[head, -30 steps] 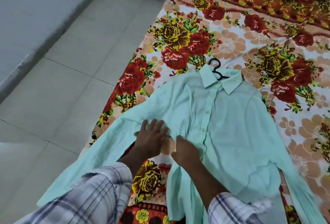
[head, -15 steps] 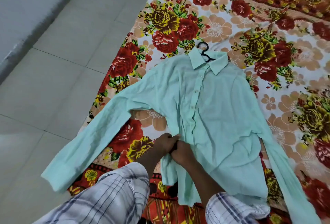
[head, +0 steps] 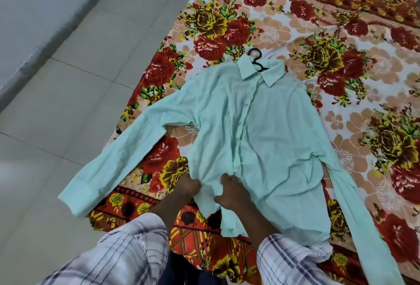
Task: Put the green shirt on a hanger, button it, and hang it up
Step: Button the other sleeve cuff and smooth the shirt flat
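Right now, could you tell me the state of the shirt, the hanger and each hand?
Green shirt: flat on the bedsheet, upper front closed, hem still parted.
Hanger: inside the collar, hook sticking out.
Left hand: gripping the placket.
Right hand: gripping the placket.

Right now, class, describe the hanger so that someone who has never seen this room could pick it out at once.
Find the big floral bedspread beside the tiled floor, then the pale green shirt spread flat on it. At the shirt's collar, on the side away from the person's hands, a thin black hook pokes out: that is the hanger. It is the only black, wiry thing among the cloth and flowers.
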